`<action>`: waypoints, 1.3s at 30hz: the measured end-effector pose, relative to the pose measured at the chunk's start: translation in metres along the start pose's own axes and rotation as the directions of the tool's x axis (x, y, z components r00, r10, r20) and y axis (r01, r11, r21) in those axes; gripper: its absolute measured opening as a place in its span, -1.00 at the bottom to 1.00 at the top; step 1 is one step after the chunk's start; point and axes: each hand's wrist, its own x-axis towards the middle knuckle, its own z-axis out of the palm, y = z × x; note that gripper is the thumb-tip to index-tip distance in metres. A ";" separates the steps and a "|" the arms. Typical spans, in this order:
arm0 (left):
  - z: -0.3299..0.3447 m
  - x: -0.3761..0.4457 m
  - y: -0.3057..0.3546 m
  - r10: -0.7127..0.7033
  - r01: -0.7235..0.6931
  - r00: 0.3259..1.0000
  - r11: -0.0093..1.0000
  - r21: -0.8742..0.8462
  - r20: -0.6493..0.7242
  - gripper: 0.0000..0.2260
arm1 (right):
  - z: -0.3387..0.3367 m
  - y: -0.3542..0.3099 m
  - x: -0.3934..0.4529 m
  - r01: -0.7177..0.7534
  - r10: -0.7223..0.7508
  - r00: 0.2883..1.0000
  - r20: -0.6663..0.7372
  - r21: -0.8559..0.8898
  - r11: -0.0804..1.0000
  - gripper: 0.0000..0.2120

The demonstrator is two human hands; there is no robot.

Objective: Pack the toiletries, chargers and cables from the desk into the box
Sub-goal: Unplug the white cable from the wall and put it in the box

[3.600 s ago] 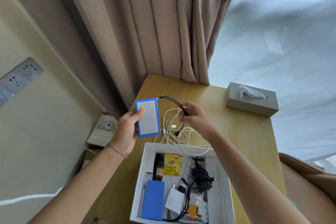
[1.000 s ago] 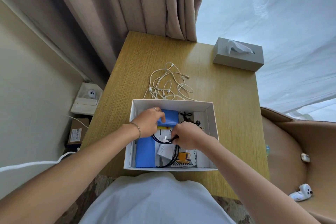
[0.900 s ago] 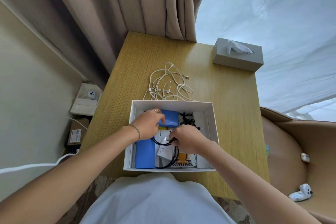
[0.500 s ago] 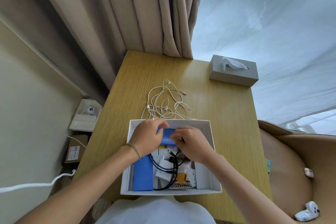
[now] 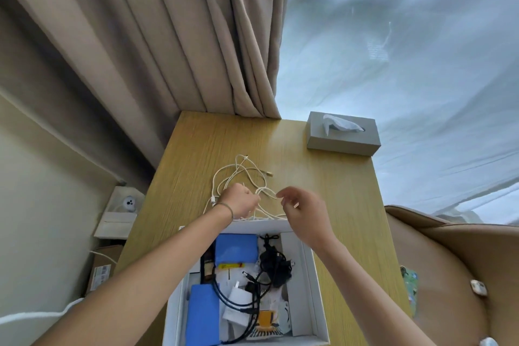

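Note:
A tangle of white cables (image 5: 243, 177) lies on the wooden desk (image 5: 331, 191) just beyond the white box (image 5: 309, 267). My left hand (image 5: 240, 201) is closed on strands at the near left of the tangle. Just right of it, my right hand (image 5: 302, 209) hovers over the cables with fingers curled and apart, holding nothing. Inside the box lie two blue power banks (image 5: 236, 250) (image 5: 202, 314), a black adapter with cable (image 5: 273, 264), a white charger (image 5: 238, 307) and small packets.
A grey tissue box (image 5: 344, 136) stands at the desk's far right corner. Beige curtains hang behind the desk, and a sheer curtain to the right. A beige armchair (image 5: 455, 267) is at the right. Small boxes and a white cable lie on the floor at left.
Both hands left the box, where the blue power bank now lies, and moved forward to the white cables. My left hand has closed on the strands.

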 end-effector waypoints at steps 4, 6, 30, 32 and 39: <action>0.003 -0.011 0.007 0.105 -0.106 0.994 0.980 -0.170 -0.015 -0.81 | -0.003 0.003 0.004 0.082 -0.090 0.987 0.135 0.063 0.995 -0.28; 0.000 -0.022 0.013 0.190 -0.191 0.981 0.959 -0.210 -0.029 -0.77 | 0.000 0.000 0.008 0.103 -0.125 0.971 0.203 0.118 0.988 -0.02; -0.151 -0.102 0.013 0.196 -0.357 0.919 0.042 -0.933 -0.343 -0.81 | 0.027 -0.042 0.072 0.118 -0.167 0.919 0.357 0.157 0.981 -0.94; -0.167 -0.106 0.003 0.234 -0.407 0.890 0.027 -0.913 -0.390 -0.82 | 0.029 -0.038 0.074 0.153 -0.149 0.919 0.364 0.019 0.988 -0.87; -0.181 -0.101 -0.027 0.281 -0.644 0.703 0.642 -0.416 -0.653 -0.94 | 0.014 -0.061 0.071 0.037 -0.152 0.922 0.357 0.310 0.950 -0.83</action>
